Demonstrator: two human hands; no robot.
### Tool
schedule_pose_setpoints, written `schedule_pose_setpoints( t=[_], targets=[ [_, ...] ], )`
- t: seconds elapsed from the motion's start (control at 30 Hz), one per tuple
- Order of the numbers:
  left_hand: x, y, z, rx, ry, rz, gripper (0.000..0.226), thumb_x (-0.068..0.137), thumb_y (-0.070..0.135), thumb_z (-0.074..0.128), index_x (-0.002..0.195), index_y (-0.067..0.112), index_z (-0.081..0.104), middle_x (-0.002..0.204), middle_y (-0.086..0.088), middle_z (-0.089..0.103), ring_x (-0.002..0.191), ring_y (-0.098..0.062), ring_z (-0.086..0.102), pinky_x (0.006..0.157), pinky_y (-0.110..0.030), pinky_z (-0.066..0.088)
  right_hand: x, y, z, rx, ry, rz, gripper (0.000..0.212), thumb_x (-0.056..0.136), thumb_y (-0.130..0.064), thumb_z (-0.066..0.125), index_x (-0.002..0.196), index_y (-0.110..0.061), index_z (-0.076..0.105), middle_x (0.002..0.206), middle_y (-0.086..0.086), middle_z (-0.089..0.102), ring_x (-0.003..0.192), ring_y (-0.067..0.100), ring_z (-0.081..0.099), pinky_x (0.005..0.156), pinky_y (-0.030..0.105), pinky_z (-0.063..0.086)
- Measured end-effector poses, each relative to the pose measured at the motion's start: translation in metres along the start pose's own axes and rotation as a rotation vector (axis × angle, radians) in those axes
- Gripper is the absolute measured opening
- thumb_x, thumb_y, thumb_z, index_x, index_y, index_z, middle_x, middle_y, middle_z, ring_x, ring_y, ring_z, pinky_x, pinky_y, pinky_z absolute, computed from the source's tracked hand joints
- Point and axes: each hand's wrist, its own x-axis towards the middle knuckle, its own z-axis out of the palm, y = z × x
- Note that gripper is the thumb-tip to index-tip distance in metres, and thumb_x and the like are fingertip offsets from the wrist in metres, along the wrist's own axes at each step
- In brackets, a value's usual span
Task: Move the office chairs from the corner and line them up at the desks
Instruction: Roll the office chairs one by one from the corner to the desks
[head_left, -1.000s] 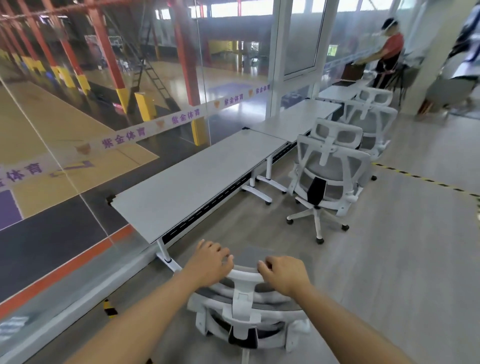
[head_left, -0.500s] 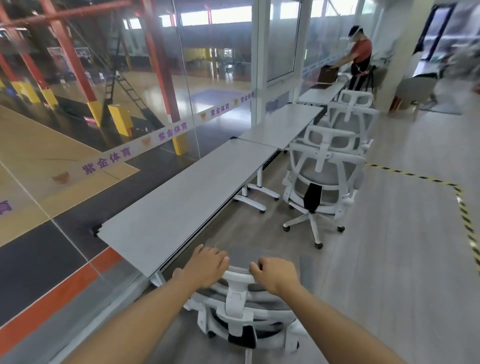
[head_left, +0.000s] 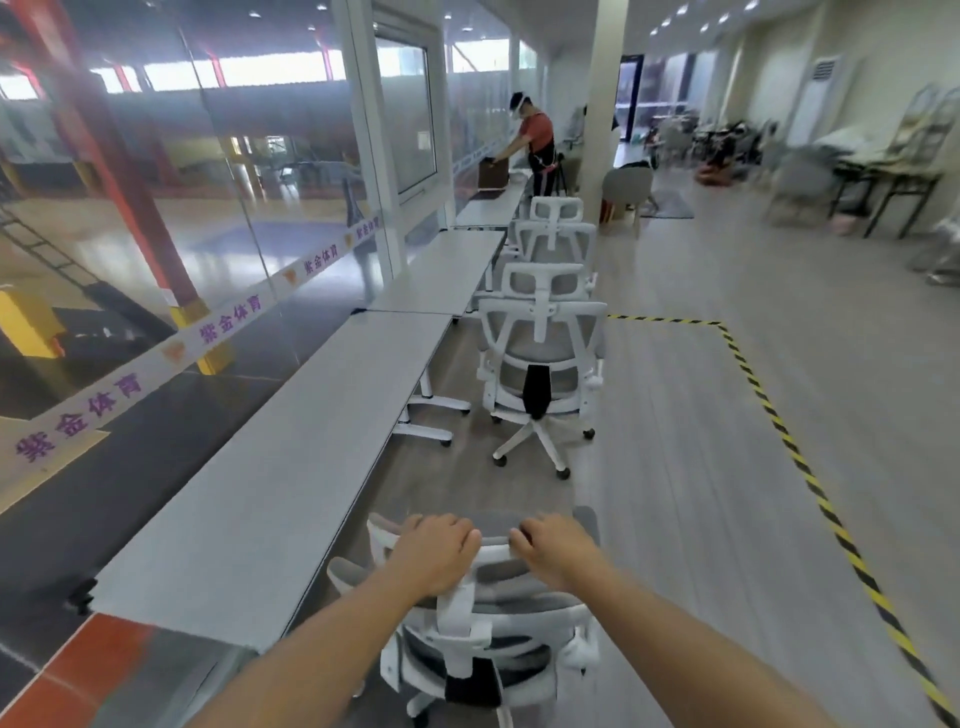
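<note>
— Chairs first, then: where do they stand?

— Office chairs in white frame and grey mesh. Two are lined up along the row of desks (head_left: 311, 415): the nearer placed chair (head_left: 543, 358) sits with its back to the aisle by the joint of the first two desktops, and the far chair (head_left: 557, 234) is beyond it. A third, the held chair (head_left: 483, 613), is right below the camera, beside the near end of the first desk.

— Who has hold of it?

— Both hands sit on its headrest. The left hand (head_left: 434, 553) and the right hand (head_left: 563, 551) are close together, fingers curled over the top edge, gripping it.

— Which step would you call this?

— I'd judge it the parking of the third chair. It is near its desk but looks not yet tucked in or squared to the row.

— And the next move?

— Probably a push forward and a slight swivel so its back matches the others, with a gap left to the placed chair. The castors could roll it into the desk leg (head_left: 423, 415), so a gentle push seems wise.

— Any writing?

— A white band on the glass wall (head_left: 156, 234) repeats purple characters, 紫金体育 (head_left: 228, 322). On the floor runs a yellow-and-black hazard tape (head_left: 769, 410). Another person (head_left: 535, 140) works at the far end of the row.
</note>
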Motion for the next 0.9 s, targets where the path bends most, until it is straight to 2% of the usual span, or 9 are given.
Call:
schedule_pose_setpoints(
  t=[0.1,0.17,0.27,0.4,0.6,0.8,0.9],
  targets=[
    [0.009,0.032,-0.007,-0.016,-0.048,0.075,0.04,0.102,0.042,0.022,0.105,0.023,0.057,0.108,-0.003,0.063,0.1,-0.025,0.059,0.096,-0.043,0.041,-0.026,0.025,-0.014,0.001,-0.012,0.107,0.034,0.1,-0.042,0.038,0.118,-0.021,0.058,0.12,0.001,0.058,0.103,0.024,0.057,0.087,0.038,0.048],
    [0.018,0.058,-0.009,-0.019,-0.066,0.111,0.038,0.103,0.041,0.026,0.112,0.021,0.058,0.117,-0.004,0.062,0.108,-0.027,0.058,0.096,-0.041,0.04,-0.049,0.049,-0.025,-0.008,-0.033,0.196,0.032,0.099,-0.038,0.039,0.121,-0.02,0.053,0.125,0.003,0.057,0.104,0.027,0.058,0.084,0.037,0.046],
    [0.033,0.108,-0.011,-0.004,-0.083,0.201,0.04,0.102,0.04,0.03,0.128,0.021,0.054,0.129,-0.006,0.057,0.117,-0.028,0.054,0.099,-0.043,0.039,-0.091,0.094,-0.044,-0.006,-0.017,0.328,0.037,0.098,-0.037,0.039,0.128,-0.021,0.053,0.13,0.004,0.059,0.111,0.029,0.059,0.091,0.037,0.048],
    [0.047,0.203,-0.017,0.011,-0.103,0.339,0.042,0.102,0.036,0.031,0.136,0.021,0.05,0.136,-0.004,0.054,0.121,-0.027,0.052,0.102,-0.041,0.037,-0.167,0.162,-0.067,-0.004,0.015,0.492,0.039,0.101,-0.038,0.037,0.135,-0.023,0.049,0.136,0.002,0.056,0.117,0.026,0.056,0.091,0.034,0.044],
    [0.044,0.396,-0.005,0.064,-0.142,0.571,0.042,0.102,0.04,0.031,0.136,0.022,0.05,0.134,-0.005,0.054,0.121,-0.028,0.052,0.102,-0.042,0.038,-0.33,0.273,-0.099,0.017,0.097,0.718,0.041,0.102,-0.035,0.034,0.139,-0.022,0.047,0.135,0.005,0.057,0.117,0.027,0.057,0.09,0.035,0.046],
    [0.0,0.629,0.011,0.115,-0.135,0.78,0.042,0.102,0.041,0.03,0.136,0.024,0.048,0.135,-0.003,0.053,0.122,-0.026,0.051,0.103,-0.042,0.037,-0.528,0.39,-0.119,0.022,0.178,0.957,0.037,0.099,-0.034,0.037,0.13,-0.022,0.053,0.131,0.006,0.06,0.115,0.029,0.057,0.091,0.037,0.049],
    [-0.03,0.738,0.019,0.112,-0.126,0.888,0.043,0.102,0.041,0.03,0.136,0.024,0.049,0.135,-0.002,0.054,0.121,-0.026,0.052,0.102,-0.043,0.039,-0.627,0.441,-0.128,0.057,0.21,1.069,0.039,0.1,-0.035,0.037,0.135,-0.022,0.05,0.135,0.006,0.057,0.118,0.029,0.056,0.093,0.037,0.048]
  ],
)
